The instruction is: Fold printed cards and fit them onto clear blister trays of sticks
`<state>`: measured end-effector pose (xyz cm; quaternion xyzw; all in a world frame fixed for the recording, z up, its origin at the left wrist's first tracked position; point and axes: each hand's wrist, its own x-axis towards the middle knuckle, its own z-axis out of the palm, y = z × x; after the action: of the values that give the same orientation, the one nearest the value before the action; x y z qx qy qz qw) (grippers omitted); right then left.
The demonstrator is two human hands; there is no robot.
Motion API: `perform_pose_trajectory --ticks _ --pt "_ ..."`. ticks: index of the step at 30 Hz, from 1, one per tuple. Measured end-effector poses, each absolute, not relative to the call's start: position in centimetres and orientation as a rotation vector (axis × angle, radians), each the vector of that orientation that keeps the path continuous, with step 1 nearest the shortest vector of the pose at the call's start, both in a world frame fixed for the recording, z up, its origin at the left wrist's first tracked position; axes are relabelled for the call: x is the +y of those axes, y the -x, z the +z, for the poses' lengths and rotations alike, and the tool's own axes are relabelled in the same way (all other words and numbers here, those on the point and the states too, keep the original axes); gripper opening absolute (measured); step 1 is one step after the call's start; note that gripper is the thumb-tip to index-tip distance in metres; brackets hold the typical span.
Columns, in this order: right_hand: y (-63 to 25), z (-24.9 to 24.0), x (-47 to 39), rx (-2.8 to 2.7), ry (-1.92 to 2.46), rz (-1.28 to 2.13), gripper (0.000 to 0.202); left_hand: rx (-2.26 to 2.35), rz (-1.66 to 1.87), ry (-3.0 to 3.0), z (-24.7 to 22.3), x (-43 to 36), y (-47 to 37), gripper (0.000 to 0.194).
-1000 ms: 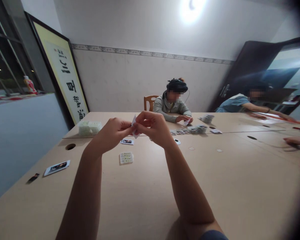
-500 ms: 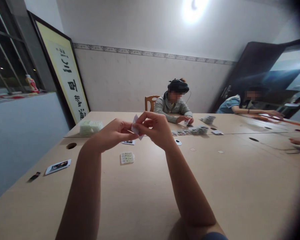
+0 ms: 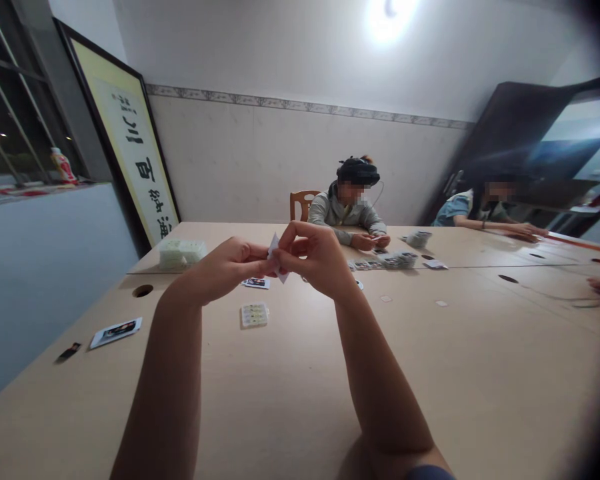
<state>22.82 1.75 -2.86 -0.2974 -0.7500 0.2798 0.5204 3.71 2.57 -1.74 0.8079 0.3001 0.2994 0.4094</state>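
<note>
Above the table (image 3: 280, 400), out at the reach of both arms, I have the two bare hands meeting on one small white slip (image 3: 273, 247). The left hand (image 3: 225, 270) comes in with its fingers stretched forward, thumb and fingertips pinching the slip's left side; the right hand (image 3: 315, 257) arches in opposite, thumb and index finger nipping the same piece. I judge the grip is kept to the fingertips because the slip looks thin and small, and a hold from both sides should steady it. It stands tilted on edge, a corner pointing down; from here I cannot read its faces or tell whether it is folded. Nearest below the hands lies a printed card (image 3: 256, 283), and a little closer to me a clear compartment box (image 3: 255, 315), probably set centrally to be within easy reach of either hand. Off to the left, a stack of pale boxes (image 3: 181, 255) sits just past the table's seam, grouped perhaps to save room, while a printed packet (image 3: 116, 333) lies on the near side. Across the table, a co-worker (image 3: 345, 210) bends over something small, behind a row of packs (image 3: 400, 260).
</note>
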Motion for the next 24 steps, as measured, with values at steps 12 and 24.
perform_pose_trajectory --ticks 12,24 --pt "-22.83 -2.91 2.18 -1.77 0.597 0.804 0.019 0.728 0.771 -2.04 -1.53 2.38 -3.7 0.026" --pt "-22.96 -2.94 1.88 -1.838 0.654 0.683 0.023 0.722 0.831 -2.037 -1.73 2.69 -3.98 0.023"
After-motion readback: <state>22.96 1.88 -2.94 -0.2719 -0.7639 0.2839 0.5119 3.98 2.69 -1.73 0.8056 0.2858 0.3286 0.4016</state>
